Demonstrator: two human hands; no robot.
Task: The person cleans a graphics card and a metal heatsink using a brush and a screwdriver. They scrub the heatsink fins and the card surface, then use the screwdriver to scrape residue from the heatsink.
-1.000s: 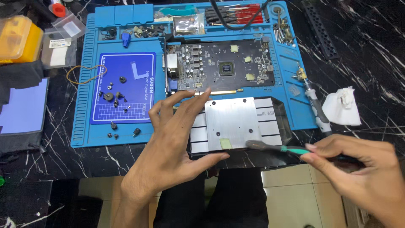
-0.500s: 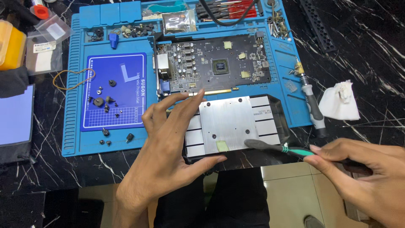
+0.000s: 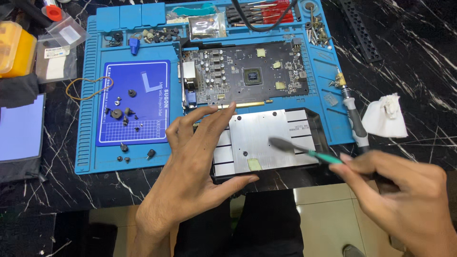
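My left hand (image 3: 197, 157) grips the left end of a metal heatsink (image 3: 266, 138) that lies at the table's front edge, thumb under its near side and fingers over its far side. A small pale green pad (image 3: 254, 164) sits on the plate near its front. My right hand (image 3: 404, 200) holds a green-handled tool (image 3: 304, 151); its dark flat tip rests over the middle of the plate. A bare black circuit board (image 3: 247, 76) lies just behind the heatsink on the blue mat (image 3: 90, 143).
Loose screws lie on a dark blue pad (image 3: 138, 102) at the mat's left. A grey driver (image 3: 354, 119) and a crumpled white tissue (image 3: 385, 116) sit to the right. Screwdrivers (image 3: 259, 16), small parts, a rubber band (image 3: 88, 88) and a yellow box (image 3: 14, 47) lie farther back and left.
My right hand has moved the tool's tip from the plate's front right edge up and left onto the middle of the plate. My left hand has stayed on the heatsink.
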